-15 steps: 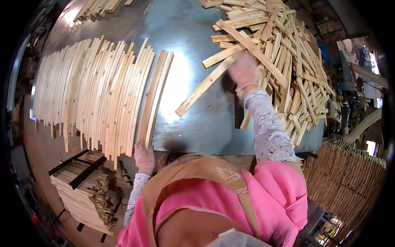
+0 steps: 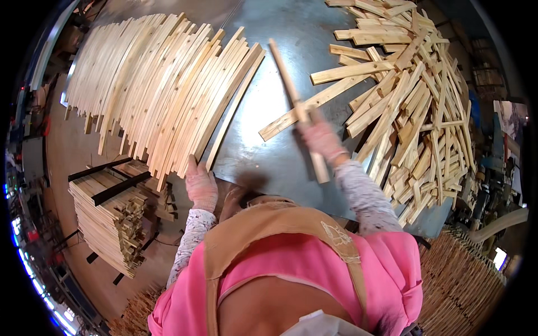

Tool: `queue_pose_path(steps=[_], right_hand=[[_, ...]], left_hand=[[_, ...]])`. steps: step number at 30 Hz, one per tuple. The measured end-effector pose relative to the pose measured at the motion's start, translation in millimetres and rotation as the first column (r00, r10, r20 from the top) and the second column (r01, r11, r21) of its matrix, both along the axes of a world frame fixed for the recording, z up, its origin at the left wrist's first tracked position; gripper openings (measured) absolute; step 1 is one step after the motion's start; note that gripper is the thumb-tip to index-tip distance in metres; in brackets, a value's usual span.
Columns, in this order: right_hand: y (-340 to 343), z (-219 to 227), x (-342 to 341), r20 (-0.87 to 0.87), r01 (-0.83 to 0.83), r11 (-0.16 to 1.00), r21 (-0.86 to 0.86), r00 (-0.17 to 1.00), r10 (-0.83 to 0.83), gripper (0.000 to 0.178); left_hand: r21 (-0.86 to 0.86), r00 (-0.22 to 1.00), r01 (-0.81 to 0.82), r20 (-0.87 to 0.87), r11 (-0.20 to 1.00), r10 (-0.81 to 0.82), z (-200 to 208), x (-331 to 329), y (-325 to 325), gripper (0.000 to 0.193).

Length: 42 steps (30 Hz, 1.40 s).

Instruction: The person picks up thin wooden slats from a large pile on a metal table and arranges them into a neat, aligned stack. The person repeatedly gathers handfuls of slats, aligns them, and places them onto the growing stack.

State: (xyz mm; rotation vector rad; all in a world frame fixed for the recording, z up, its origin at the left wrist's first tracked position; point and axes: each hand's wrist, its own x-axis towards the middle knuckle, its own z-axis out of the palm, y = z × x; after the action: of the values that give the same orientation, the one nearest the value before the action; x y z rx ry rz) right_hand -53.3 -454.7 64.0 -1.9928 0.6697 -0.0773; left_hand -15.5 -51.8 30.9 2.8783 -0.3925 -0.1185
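Working over the metal surface [image 2: 286,171], between jumbled pile [image 2: 406,89] and aligned row [image 2: 168,89], best keep the loose slat [image 2: 290,83] steady with right hand [image 2: 322,137] clamped round it and left hand [image 2: 200,186], cannot tell if gripping, at row's near end.

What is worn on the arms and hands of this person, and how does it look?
Pale sleeves with small dark speckles end near the left hand and the right hand. Above them is loose, bright pink fabric. I cannot tell for sure whether the hands are gloved.
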Motion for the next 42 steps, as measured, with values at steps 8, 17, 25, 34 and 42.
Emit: queue_pose_path(steps=[8,17,25,34,42], right_hand=[[218,-31,103,-0.314,-0.600,0.800,-0.016,0.763,0.565,0.073],[-86,-52,-66,-0.043,-0.268,0.705,-0.657,0.946,0.320,0.027],[-69,5,-258,-0.235,-0.123,0.854,-0.506,0.972,0.001,0.043],[-135,-54,-264,-0.246,0.420,0.740,-0.525,0.758,-0.604,0.084],[-132,-34,-239,-0.063,0.402,0.767,-0.500,0.867,-0.495,0.077]], left_hand=[[0.291,0.985,0.099,-0.164,0.951,-0.052,34,44,19,0.059],[0.103,0.970,0.237,0.032,0.966,-0.242,20,45,-31,0.068],[-0.192,0.792,0.608,0.208,0.770,-0.574,11,65,-329,0.068],[-0.034,0.798,0.580,-0.177,0.814,-0.576,24,106,-488,0.054],[-0.544,0.367,-0.637,-0.837,0.546,-0.406,-7,5,-230,0.035]])
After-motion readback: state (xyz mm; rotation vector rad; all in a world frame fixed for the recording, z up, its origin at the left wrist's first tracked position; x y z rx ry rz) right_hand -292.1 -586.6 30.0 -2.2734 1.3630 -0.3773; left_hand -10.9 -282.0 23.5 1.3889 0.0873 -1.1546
